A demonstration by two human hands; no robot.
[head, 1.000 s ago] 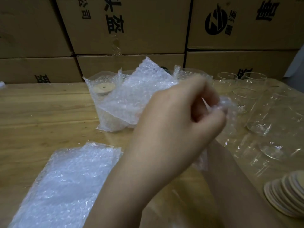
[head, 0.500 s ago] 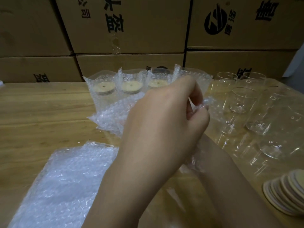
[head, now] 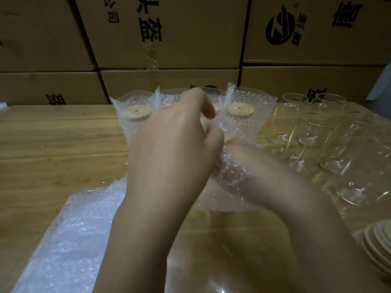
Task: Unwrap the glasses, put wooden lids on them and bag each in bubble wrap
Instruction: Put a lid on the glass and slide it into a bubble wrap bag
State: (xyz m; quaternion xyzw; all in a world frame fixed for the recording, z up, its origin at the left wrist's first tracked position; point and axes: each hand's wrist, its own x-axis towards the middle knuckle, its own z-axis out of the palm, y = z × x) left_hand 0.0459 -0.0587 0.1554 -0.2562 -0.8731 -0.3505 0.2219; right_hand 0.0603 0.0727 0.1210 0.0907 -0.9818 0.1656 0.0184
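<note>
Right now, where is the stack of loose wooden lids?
In the head view, the stack of wooden lids lies on the table at the lower right, cut off by the frame, nearer than the bare glasses.

A wooden table (head: 53,144) with pale grain fills the near side. Behind its far edge, brown cardboard boxes (head: 190,39) are stacked like a wall, printed with black characters; one carries a round black logo (head: 280,28). Clear tape (head: 151,58) curls off a box seam above the table's middle. Something small and white (head: 3,105) sits at the table's far left corner.
</note>
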